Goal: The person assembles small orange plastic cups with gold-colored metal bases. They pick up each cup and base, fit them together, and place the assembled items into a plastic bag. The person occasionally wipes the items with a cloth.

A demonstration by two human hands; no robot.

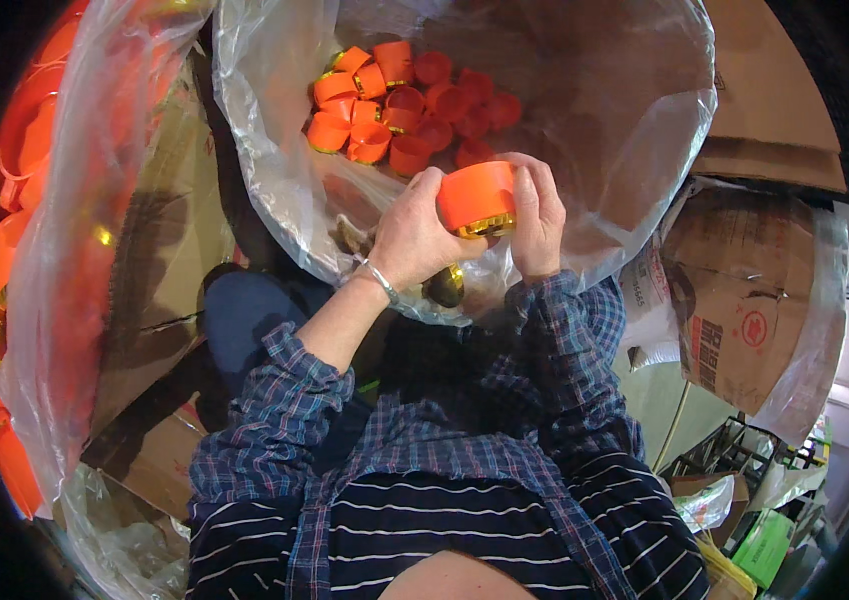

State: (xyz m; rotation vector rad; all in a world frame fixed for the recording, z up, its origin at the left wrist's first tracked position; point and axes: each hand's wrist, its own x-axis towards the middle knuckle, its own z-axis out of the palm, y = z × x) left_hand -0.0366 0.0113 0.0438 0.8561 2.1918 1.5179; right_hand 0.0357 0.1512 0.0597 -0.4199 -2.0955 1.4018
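Both hands hold one short orange plastic cup-shaped piece [475, 192] with a gold scalloped band at its lower edge. My left hand [410, 235] grips it from the left, a silver bracelet on the wrist. On the other side, my right hand [540, 215] has its fingers closed round it. The piece is over the near part of a large clear plastic bag [270, 190]. Inside the bag lies a heap of similar orange pieces [370, 142], some showing gold edges. Just below my hands is a shiny gold and dark rounded thing [445, 287], its kind unclear.
At the left stands another clear plastic bag [65, 290] with many orange and gold pieces [7, 250]. Cardboard [170, 220] lies between the bags. A cardboard box [735, 300] is at the right, with a green box [765, 547] among clutter at the lower right.
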